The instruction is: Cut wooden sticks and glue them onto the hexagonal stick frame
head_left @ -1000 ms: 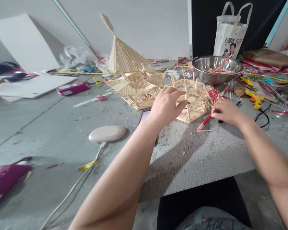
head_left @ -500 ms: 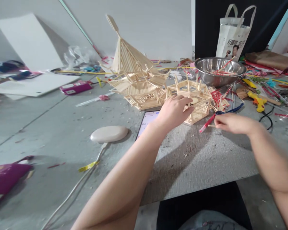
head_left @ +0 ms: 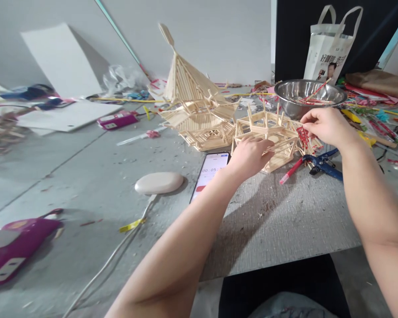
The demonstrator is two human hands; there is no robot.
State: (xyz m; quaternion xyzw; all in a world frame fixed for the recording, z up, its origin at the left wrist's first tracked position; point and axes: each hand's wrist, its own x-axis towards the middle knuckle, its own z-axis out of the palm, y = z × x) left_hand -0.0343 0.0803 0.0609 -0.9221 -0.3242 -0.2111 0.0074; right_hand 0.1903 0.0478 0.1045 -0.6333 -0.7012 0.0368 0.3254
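A low frame of pale wooden sticks (head_left: 278, 154) stands on the grey board, with short posts on top. My left hand (head_left: 252, 154) rests at its near left side, fingers bent over its edge; what they grip, if anything, is hidden. To the right, my right hand (head_left: 325, 126) hovers over a pile of red-tipped sticks (head_left: 307, 139), thumb and forefinger close together; anything between them is too small to tell. Blue pliers (head_left: 327, 167) and a red pen (head_left: 291, 171) lie below it. A larger stick model with a pointed roof (head_left: 195, 106) is behind left.
A phone (head_left: 210, 170) lies beside my left wrist, with a white oval device (head_left: 159, 183) and its cable further left. Behind are a steel bowl (head_left: 290, 104) and a white bag (head_left: 328, 57). A purple box (head_left: 23, 247) is at the lower left.
My right hand has moved up and away from the pen and pliers to the red-tipped sticks; the thin stick it held is no longer visible. The view has shifted slightly left.
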